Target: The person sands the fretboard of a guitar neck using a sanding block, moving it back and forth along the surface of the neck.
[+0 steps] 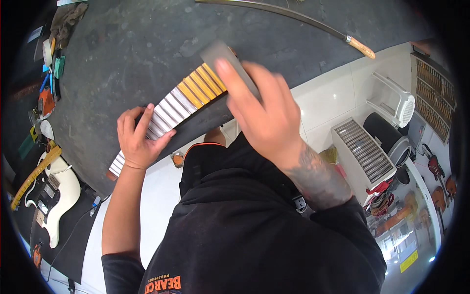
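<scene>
Yeah so the taped guitar neck [169,107] runs slantwise, left hand [137,139] part-open gripping its left half, right hand [267,110] curled round a grey block [215,51] on its far-right end.

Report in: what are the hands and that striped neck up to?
Left fingers holding guitar neck across white stripes. Right fingers gripping blurred grey block at yellow stripes. Nothing visibly blocking; wooden tool handle lies apart.
</scene>
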### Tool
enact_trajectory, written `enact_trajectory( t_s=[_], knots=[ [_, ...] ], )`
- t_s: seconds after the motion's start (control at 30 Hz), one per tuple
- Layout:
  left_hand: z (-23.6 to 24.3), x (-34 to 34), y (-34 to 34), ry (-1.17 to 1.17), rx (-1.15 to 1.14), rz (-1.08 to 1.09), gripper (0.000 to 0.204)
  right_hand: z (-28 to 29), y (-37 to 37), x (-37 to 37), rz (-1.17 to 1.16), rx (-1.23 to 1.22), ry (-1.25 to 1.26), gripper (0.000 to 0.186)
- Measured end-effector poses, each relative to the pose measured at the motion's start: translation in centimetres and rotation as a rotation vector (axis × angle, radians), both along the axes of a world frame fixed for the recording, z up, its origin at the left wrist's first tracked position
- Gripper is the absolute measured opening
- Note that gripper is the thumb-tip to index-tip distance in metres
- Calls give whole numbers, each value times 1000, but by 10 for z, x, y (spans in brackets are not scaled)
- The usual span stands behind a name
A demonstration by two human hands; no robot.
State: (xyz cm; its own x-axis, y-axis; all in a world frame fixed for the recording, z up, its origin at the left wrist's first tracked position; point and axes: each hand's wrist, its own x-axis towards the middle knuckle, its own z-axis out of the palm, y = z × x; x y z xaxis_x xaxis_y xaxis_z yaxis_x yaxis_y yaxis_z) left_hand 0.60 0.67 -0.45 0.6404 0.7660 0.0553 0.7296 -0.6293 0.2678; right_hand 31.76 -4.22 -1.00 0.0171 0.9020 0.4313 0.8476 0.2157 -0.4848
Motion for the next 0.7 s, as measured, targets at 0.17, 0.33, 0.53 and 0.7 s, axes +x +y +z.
enact_trajectory(
  t_s=[0.17, 0.33, 0.53, 0.7],
  knots=[
    [-1, -1, -1, 7, -3, -6, 78, -3, -26, 6, -7, 37, -1, 65],
    [-4, -7, -1, 50, -26, -18, 79, 8, 56, -18, -51, 43, -25, 62],
    [-4, -9, -2, 32, -26, -13, 79, -1, 19, -10, -60, 43, -7, 63],
    [-1, -2, 0, 20, -3, -15, 77, -6, -40, 5, -26, 31, 8, 64]
  ],
)
